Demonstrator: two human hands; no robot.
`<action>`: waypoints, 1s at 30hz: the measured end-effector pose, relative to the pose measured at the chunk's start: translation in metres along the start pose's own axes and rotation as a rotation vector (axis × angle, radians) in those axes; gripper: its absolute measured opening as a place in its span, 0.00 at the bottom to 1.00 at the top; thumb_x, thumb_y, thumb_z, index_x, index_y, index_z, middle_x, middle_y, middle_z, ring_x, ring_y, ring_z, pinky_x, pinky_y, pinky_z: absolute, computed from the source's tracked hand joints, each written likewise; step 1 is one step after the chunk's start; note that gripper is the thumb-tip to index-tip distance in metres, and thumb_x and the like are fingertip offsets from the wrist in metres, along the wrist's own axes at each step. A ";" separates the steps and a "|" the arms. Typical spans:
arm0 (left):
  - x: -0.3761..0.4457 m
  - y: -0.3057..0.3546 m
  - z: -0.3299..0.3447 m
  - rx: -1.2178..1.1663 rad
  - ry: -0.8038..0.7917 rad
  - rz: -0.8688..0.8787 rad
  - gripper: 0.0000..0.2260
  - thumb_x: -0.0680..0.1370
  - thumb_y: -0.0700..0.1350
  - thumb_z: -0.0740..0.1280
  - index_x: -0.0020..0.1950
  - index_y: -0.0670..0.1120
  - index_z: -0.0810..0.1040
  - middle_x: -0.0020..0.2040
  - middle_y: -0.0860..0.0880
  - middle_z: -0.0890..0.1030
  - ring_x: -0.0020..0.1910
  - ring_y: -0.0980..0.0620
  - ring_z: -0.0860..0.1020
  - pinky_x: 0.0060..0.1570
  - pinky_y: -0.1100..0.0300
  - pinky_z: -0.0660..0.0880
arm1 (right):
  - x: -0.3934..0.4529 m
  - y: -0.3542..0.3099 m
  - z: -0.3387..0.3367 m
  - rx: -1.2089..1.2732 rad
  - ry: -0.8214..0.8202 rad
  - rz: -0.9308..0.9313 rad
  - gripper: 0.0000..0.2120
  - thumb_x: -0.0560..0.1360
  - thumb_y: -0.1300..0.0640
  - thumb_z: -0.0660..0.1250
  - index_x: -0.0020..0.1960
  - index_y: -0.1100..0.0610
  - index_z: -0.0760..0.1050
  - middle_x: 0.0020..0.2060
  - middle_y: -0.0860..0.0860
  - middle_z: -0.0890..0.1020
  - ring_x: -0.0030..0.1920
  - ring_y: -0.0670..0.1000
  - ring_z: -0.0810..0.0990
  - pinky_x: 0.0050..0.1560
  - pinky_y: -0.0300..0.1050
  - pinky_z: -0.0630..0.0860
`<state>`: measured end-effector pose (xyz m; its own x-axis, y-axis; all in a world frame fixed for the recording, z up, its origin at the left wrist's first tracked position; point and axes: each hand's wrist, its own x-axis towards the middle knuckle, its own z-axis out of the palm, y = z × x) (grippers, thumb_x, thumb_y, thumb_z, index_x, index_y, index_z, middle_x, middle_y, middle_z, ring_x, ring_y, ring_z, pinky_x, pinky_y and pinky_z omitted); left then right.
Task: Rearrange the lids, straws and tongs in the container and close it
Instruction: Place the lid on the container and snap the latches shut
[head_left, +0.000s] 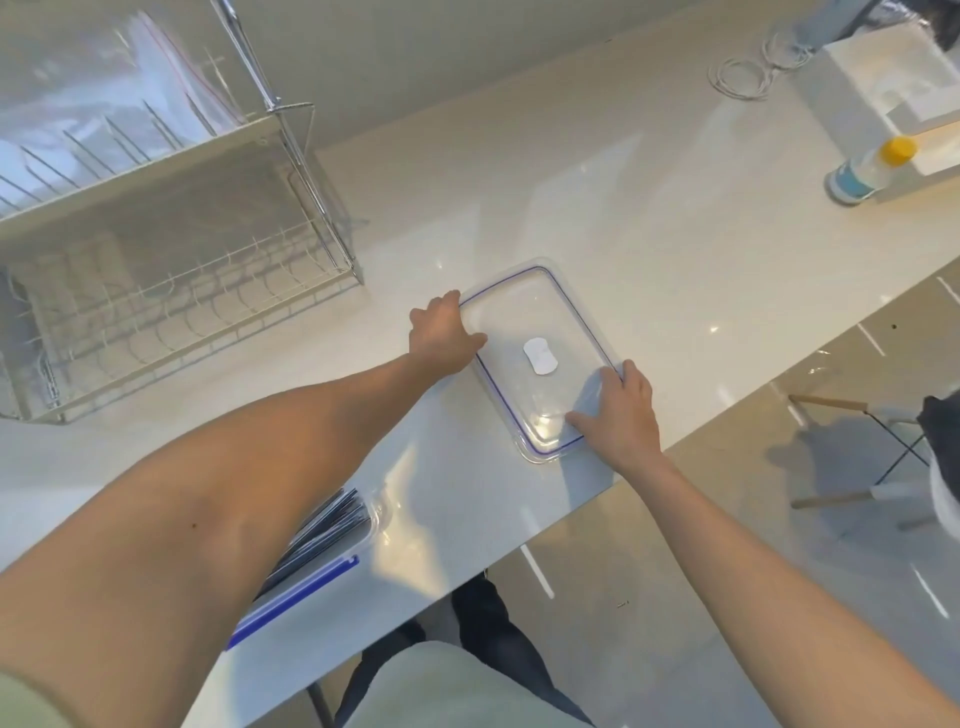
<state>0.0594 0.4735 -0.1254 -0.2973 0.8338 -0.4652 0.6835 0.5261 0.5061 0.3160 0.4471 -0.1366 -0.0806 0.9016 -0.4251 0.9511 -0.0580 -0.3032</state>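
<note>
Beyond the container (332, 540), its flat lid (540, 358) lies on the counter (675, 249); left hand (441, 338) and right hand (621, 413) grasp opposite edges. Lift level, then align corners before pressing.

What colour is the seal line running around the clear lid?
Blue-purple seal on the lid, clearest in the head view.

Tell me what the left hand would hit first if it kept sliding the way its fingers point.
Nothing close: the left hand grips the clear lid's far-left corner, fingers aimed up the bare counter. That way looks free up to the wall, though depth is uncertain.
</note>
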 end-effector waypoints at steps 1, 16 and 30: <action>0.002 0.000 0.001 -0.010 0.006 -0.020 0.26 0.78 0.50 0.70 0.73 0.43 0.68 0.70 0.41 0.71 0.69 0.37 0.68 0.65 0.47 0.70 | 0.000 0.002 0.000 0.003 -0.007 -0.007 0.30 0.73 0.50 0.76 0.69 0.60 0.69 0.74 0.58 0.64 0.76 0.59 0.60 0.64 0.53 0.71; -0.060 -0.031 -0.075 -0.517 0.105 -0.069 0.14 0.83 0.42 0.61 0.50 0.33 0.80 0.44 0.37 0.85 0.28 0.49 0.82 0.31 0.62 0.80 | -0.054 -0.005 -0.020 0.326 0.054 -0.271 0.28 0.74 0.76 0.55 0.68 0.59 0.78 0.74 0.53 0.74 0.77 0.55 0.69 0.79 0.54 0.62; -0.197 -0.166 -0.214 -1.128 0.210 -0.303 0.09 0.80 0.41 0.67 0.57 0.39 0.81 0.35 0.42 0.77 0.20 0.56 0.73 0.20 0.67 0.69 | -0.142 -0.157 -0.067 0.539 0.157 -0.800 0.16 0.77 0.43 0.67 0.60 0.51 0.78 0.56 0.48 0.82 0.60 0.45 0.79 0.59 0.33 0.72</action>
<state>-0.1379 0.2575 0.0378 -0.5215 0.6053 -0.6014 -0.3759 0.4698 0.7988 0.1980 0.3572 0.0289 -0.5647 0.8048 0.1829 0.3657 0.4427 -0.8187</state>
